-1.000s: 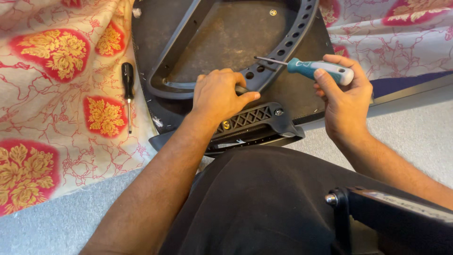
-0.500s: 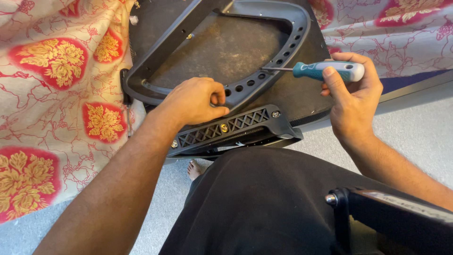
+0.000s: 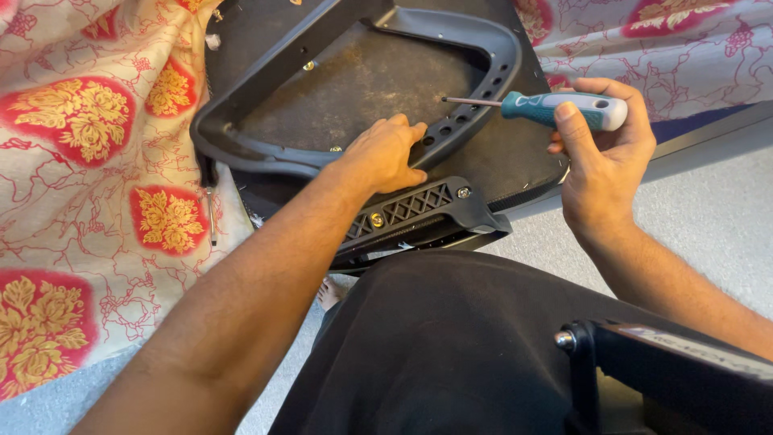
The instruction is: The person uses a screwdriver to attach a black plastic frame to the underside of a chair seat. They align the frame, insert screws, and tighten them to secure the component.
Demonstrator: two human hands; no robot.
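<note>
Screws are the job as I see it from my far-off seat: two brass-coloured ones already sit in the ribbed bracket [image 3: 411, 211] at the near edge of the black seat base [image 3: 354, 80], one by my left wrist [image 3: 377, 220] and one at the bracket's right end [image 3: 463, 192]. A few more small bright ones show along the curved grey frame [image 3: 475, 36], so I judge that part done. The row of holes [image 3: 463, 117] on the right side of the frame looks open, with no screws in them, so I think those are left to do. My left hand [image 3: 385, 153] lies flat and loose on the frame's near edge, fingers spread, pressing it down and grasping nothing. My right hand [image 3: 604, 153] is closed around the blue-green screwdriver [image 3: 555, 109], held sideways over the right edge of the seat base, with its thin metal tip pointing left at the holes but not in one. Another dark screwdriver [image 3: 209, 213] lies at the left edge of the base, partly tucked by the flowery cloth [image 3: 88, 137], so I can't see all of it. The far end of the base is cut off at the top. My black-clad lap [image 3: 451, 346] hides the floor near me, and a dark chair part [image 3: 668, 379] at the bottom right is too cut off to tell what it is.
</note>
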